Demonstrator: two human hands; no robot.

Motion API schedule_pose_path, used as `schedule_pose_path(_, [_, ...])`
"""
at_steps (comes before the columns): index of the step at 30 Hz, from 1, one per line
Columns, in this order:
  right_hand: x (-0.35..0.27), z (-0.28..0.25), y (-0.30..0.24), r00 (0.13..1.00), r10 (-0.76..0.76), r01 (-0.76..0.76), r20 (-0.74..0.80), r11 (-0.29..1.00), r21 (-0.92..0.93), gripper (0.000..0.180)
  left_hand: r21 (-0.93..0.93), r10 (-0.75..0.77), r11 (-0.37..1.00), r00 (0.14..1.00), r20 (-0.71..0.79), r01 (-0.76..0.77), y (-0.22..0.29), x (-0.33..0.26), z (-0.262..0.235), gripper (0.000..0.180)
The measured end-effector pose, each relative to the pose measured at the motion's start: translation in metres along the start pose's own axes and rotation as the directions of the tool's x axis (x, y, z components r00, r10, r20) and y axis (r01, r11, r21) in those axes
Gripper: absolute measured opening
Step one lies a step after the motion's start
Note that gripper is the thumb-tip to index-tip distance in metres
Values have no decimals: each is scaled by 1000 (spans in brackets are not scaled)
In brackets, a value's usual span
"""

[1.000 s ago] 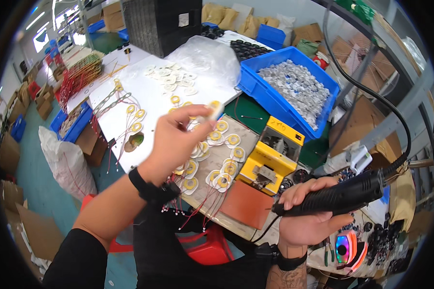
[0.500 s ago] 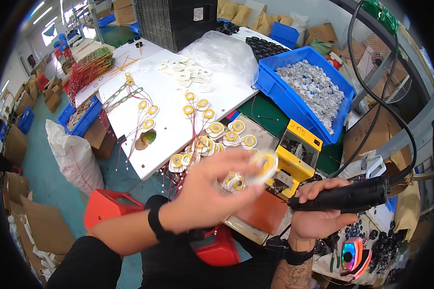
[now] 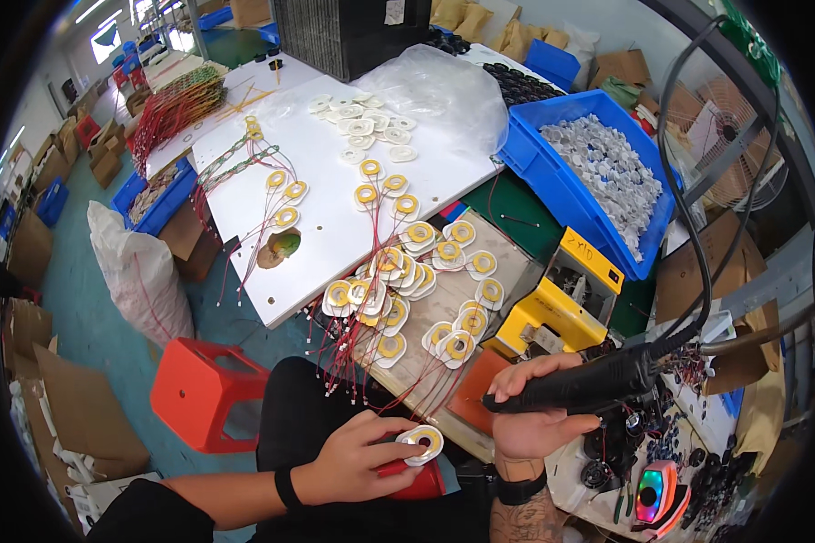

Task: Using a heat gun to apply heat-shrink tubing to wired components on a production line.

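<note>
My left hand (image 3: 358, 460) is low over my lap, its thumb and fingers closed on a white ring-shaped disc (image 3: 431, 437) with a yellow ring inside. To the right, my right hand (image 3: 536, 418) grips a black corded hand tool (image 3: 575, 385), palm turned up and fingers curled behind it. The tool's narrow end points left; its working tip is not clear. Similar discs with yellow rings (image 3: 457, 346) and red wires lie in a loose heap on the worktop beyond my hands. A yellow bench device (image 3: 539, 317) stands just past the tool.
A blue bin (image 3: 647, 240) of small whitish parts stands back right. White discs without yellow rings (image 3: 362, 127) lie on the white board (image 3: 235, 195), near a plastic bag (image 3: 444, 100). A red stool (image 3: 204, 389) is at left. A thick black cable (image 3: 711, 262) hangs at right.
My left hand has come down from above the worktop to my lap with the disc. My right hand and the tool have shifted left. The whole view has shifted slightly.
</note>
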State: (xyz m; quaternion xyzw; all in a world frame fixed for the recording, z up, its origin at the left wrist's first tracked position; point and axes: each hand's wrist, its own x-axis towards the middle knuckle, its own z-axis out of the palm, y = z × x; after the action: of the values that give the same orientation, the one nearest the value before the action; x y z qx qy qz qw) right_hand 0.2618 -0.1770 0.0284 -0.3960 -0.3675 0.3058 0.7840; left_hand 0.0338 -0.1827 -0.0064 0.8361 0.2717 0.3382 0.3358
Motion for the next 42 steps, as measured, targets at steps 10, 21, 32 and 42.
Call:
schedule_pose_path(10, [0, -4, 8, 999, 25, -25, -21, 1000, 9, 93, -35, 26, 999, 998, -62, -28, -7, 16, -1, 39])
schedule_pose_path(21, [138, -27, -66, 893, -435, 435, -118, 900, -30, 94, -82, 197, 975, 972, -126, -208, -14, 73, 50, 40])
schedule_pose_path(32, [129, -68, -84, 852, -514, 487, -99, 847, -213, 87, 23, 277, 960, 942, -188, -278, -40, 91, 82, 38])
schedule_pose_path(42, [69, -34, -27, 978, -204, 198, -48, 974, -105, 93, 62, 285, 958, 940, -189, -279, -39, 89, 80, 37])
